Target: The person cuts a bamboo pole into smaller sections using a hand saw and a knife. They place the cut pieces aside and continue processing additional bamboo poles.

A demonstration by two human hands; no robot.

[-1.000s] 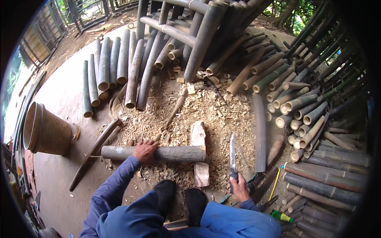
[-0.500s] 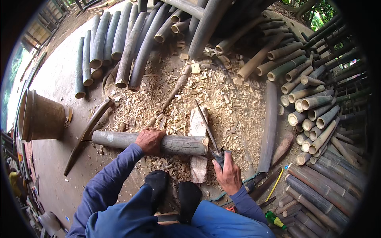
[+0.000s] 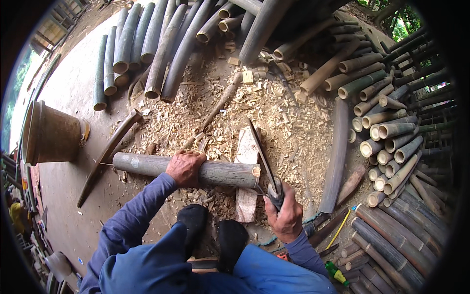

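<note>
Around me is a covered yard with a bare floor [image 3: 63, 196], strewn with pale wood chips [image 3: 289, 132] across its middle. At the left stands a brown bucket [image 3: 56, 133], tipped slightly in my view, and right of it lies a curved wooden piece [image 3: 100, 164]. Farther off, a row of dark bamboo poles [image 3: 128, 41] leans with the open ends towards me.

In front of me, the bamboo length [image 3: 223, 172] lies crosswise, its right part resting over a pale wooden block [image 3: 246, 147]. My left hand [image 3: 186, 168] is on the middle of it, fingers curled over the top and clamped on it. Nearer, my feet in dark socks [image 3: 191, 223] are side by side.

Just right of the pole's cut end, my right hand [image 3: 284, 210] has its fingers closed round the dark handle of a knife [image 3: 262, 154]; the blade slants far and left, and I cannot tell whether it touches the bamboo. Beyond that, to the right, lies a long split-looking bamboo piece [image 3: 338, 157], then a big stack of cut bamboo [image 3: 387, 142]. Near right, I see a thin yellow stick [image 3: 338, 228] and a green bottle [image 3: 338, 273].
</note>
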